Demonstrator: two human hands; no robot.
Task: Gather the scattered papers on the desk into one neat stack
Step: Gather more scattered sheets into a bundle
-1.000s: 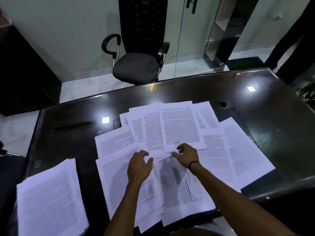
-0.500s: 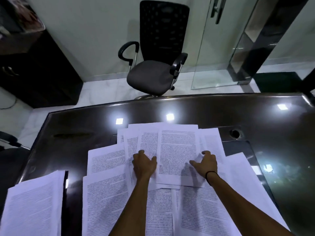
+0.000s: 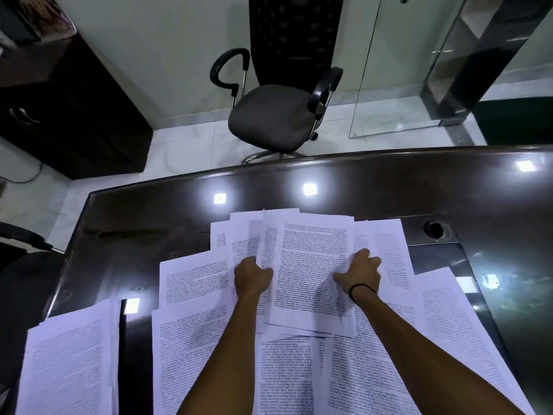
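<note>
Several white printed sheets lie fanned and overlapping across the dark glossy desk (image 3: 134, 235). A top sheet (image 3: 311, 265) sits in the middle of the far cluster. My left hand (image 3: 253, 277) grips the left edges of that cluster, fingers curled under the paper. My right hand (image 3: 360, 272), with a black band on the wrist, presses and pinches the right edge of the same sheets. More loose sheets (image 3: 191, 354) spread beneath my forearms toward the near edge. A separate thick stack (image 3: 68, 363) lies at the near left.
A black office chair (image 3: 278, 115) stands beyond the desk's far edge. A round cable hole (image 3: 434, 230) sits in the desk at the right. A dark cabinet (image 3: 59, 109) is at the far left, and a glass door (image 3: 398, 70) at the far right.
Both hands moved away from me onto the far cluster and closed on its left and right edges, squeezing those sheets closer together. The camera view tipped forward.
</note>
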